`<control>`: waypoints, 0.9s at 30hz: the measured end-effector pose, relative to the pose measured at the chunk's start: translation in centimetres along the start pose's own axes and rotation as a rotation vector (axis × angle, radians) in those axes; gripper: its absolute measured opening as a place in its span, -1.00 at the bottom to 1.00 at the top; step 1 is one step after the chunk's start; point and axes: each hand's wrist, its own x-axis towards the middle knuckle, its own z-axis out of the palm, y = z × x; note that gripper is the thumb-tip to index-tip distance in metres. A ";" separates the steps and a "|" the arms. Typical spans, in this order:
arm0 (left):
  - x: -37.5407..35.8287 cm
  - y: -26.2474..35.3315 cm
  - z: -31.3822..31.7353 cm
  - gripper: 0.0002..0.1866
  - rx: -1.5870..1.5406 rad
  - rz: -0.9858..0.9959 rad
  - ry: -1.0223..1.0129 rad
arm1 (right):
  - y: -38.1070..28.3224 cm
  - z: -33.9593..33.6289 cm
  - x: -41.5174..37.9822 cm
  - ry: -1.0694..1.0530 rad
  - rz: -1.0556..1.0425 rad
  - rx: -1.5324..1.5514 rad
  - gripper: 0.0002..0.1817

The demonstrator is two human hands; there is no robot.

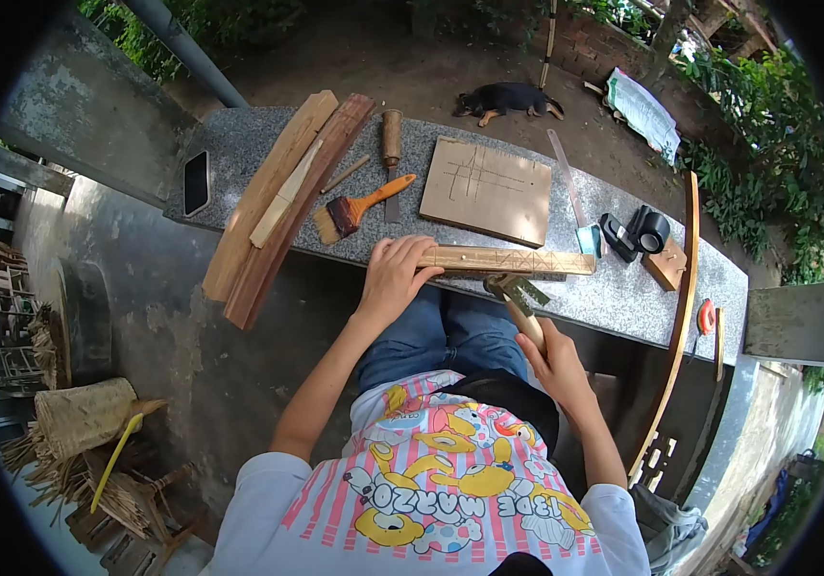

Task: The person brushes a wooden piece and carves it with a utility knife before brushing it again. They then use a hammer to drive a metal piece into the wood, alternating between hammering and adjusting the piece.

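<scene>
My left hand [396, 276] is closed over the left end of a narrow wooden strip [518, 259], fingers on top and thumb along the near side. The strip lies along the near edge of the stone bench and carries zigzag pencil lines. In my right hand [558, 363] is a hammer [521, 309], gripped by its pale wooden handle. Its dark metal head is close to the near side of the strip, right of the middle. Beyond the strip lies a thick wooden board [485, 192] with pencil lines on it.
Left on the granite bench [230, 130] are long planks [273, 197], a phone [197, 182], a paintbrush [364, 207] and a chisel [392, 154]. On the right are a ruler [569, 178], black tape rolls [649, 228], a wooden block [666, 264] and a long curved strip [689, 259]. A dog [508, 99] lies beyond.
</scene>
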 end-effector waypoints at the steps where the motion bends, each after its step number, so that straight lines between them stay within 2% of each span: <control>1: 0.0 0.1 0.0 -0.59 -0.008 -0.001 0.027 | -0.8 0.0 0.7 -0.011 -0.036 -0.052 -0.64; 4: -0.1 -0.1 0.0 -0.57 -0.028 -0.036 0.020 | -1.7 -0.1 2.2 -0.001 -0.089 -0.120 -0.63; 8: 0.0 -0.2 -0.2 -0.56 -0.060 -0.043 0.046 | -4.8 -2.5 2.2 0.190 -0.272 -0.175 -0.57; 9: 0.1 -0.2 -0.3 -0.56 -0.080 -0.049 0.036 | -3.1 -2.0 2.2 0.243 -0.244 -0.051 -0.51; 10: 0.1 -0.2 -0.4 -0.56 -0.099 -0.054 0.026 | -2.3 -1.3 2.6 0.237 -0.247 -0.055 -0.51; 12: 0.2 -0.1 -0.4 -0.58 -0.100 -0.044 0.049 | -0.5 0.1 3.5 0.241 -0.327 0.011 -0.50; 13: 0.2 0.0 -0.5 -0.61 -0.099 -0.031 0.066 | 0.8 1.2 4.3 0.260 -0.397 -0.241 -0.55; 14: 0.1 -0.1 -0.3 -0.61 -0.101 -0.031 0.070 | 0.0 1.7 5.1 0.126 -0.278 -0.334 -0.61; 16: -0.1 -0.4 0.1 -0.60 -0.065 -0.027 0.078 | 0.9 1.9 5.5 0.150 -0.282 -0.328 -0.64; 18: 0.0 -0.2 -0.1 -0.60 -0.077 -0.028 0.077 | -1.8 -0.2 5.2 0.089 -0.256 -0.314 -0.65; 20: 0.1 -0.3 -0.2 -0.60 -0.090 -0.025 0.067 | -5.3 -2.0 3.8 0.146 -0.219 -0.263 -0.63; 22: 0.0 -0.3 -0.1 -0.57 -0.081 -0.066 0.031 | -6.1 -2.8 2.4 0.317 -0.368 -0.188 -0.68; 23: -0.1 -0.3 0.0 -0.57 -0.087 -0.071 0.028 | -7.0 -3.5 1.9 0.312 -0.410 -0.122 -0.72; 24: -0.1 -0.3 -0.1 -0.57 -0.093 -0.065 0.036 | -6.0 -3.0 1.7 0.396 -0.469 -0.113 -0.74; 26: -0.1 -0.4 -0.1 -0.56 -0.100 -0.056 0.043 | -4.8 -1.1 2.2 0.326 -0.407 0.139 -0.75; 27: -0.1 -0.5 0.0 -0.56 -0.094 -0.053 0.044 | -2.7 0.0 3.4 0.328 -0.473 -0.125 -0.73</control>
